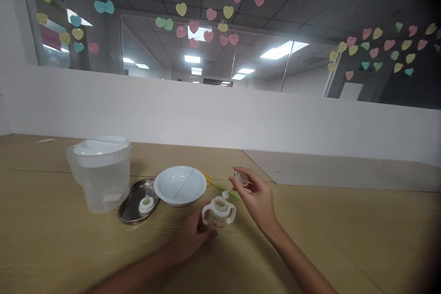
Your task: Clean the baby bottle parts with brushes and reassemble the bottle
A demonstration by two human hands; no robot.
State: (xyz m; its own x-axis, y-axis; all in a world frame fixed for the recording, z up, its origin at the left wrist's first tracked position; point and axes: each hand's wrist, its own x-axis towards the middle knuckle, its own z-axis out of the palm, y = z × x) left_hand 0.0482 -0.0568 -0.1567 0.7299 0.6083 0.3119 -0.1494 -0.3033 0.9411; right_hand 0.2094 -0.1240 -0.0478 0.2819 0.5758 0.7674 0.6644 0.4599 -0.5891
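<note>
My left hand [193, 236] is wrapped around a small clear baby bottle [217, 221] with white handles on both sides and red print on its front. The bottle stands uncapped, its wide mouth facing up. Above and to the right of it, my right hand [253, 193] pinches a small clear round cap [241, 178] between thumb and fingers. A small white rounded piece [225, 195] shows just behind the bottle's mouth; whether it joins the cap is unclear. Past it lies a thin green-handled tool [220, 187] with a yellow end [206, 176], partly hidden by the bowl.
A white bowl [164, 189] sits behind my left hand. Left of it, a metal kidney-shaped tray [129, 217] holds a white-ringed bottle nipple [146, 204]. A lidded translucent pitcher [105, 183] stands farther left. A white wall [193, 115] with windows backs the wooden table [69, 252].
</note>
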